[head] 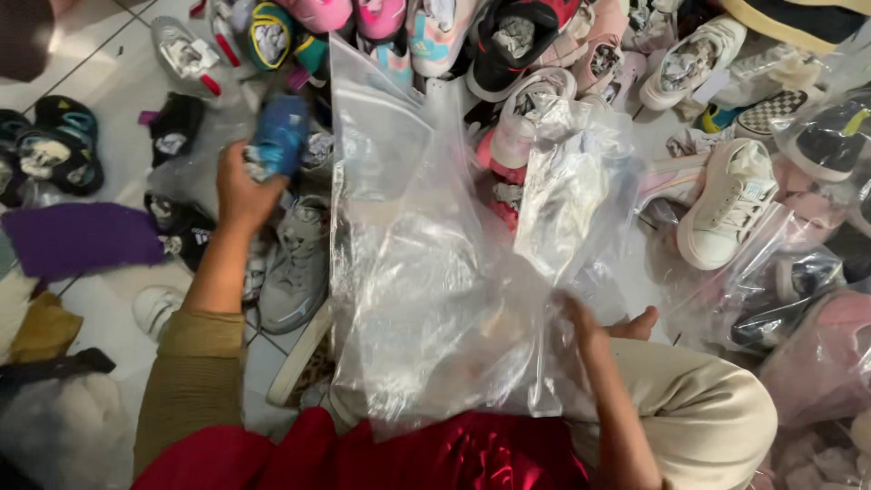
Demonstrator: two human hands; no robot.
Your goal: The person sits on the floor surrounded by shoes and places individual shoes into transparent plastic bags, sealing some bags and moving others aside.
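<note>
1. As seen from the head camera, a large clear plastic bag (pixel 426 272) is held upright over the lap, between the knees, its mouth rising towards a heap of small shoes
2. Left hand (pixel 238 192): it is stretched forward over the tiled floor (pixel 100 82) and closed around a small blue shoe (pixel 279 136), which is lifted just above a grey sneaker (pixel 298 263) and blurred in the frame
3. Right hand (pixel 581 318): it is pressed against the lower right side of the bag, largely veiled by the film; a pinch on the plastic appears likely, but the finger positions cannot be told for certain
4. Handling of the bag: it is judged very light, limp and slippery, prone to collapse and crease; hold is best taken at the rim of the mouth, where the film can be gathered and spread
5. Handling of the blue shoe: it is judged light and fairly stiff at the sole, soft at the upper; a grasp across the middle, as shown, is judged secure
6. Surroundings: a white sneaker (pixel 730 204) lies to the right among bagged pairs, a purple cloth (pixel 82 238) lies to the left, and a red garment (pixel 381 454) is seen at the lower edge
</note>
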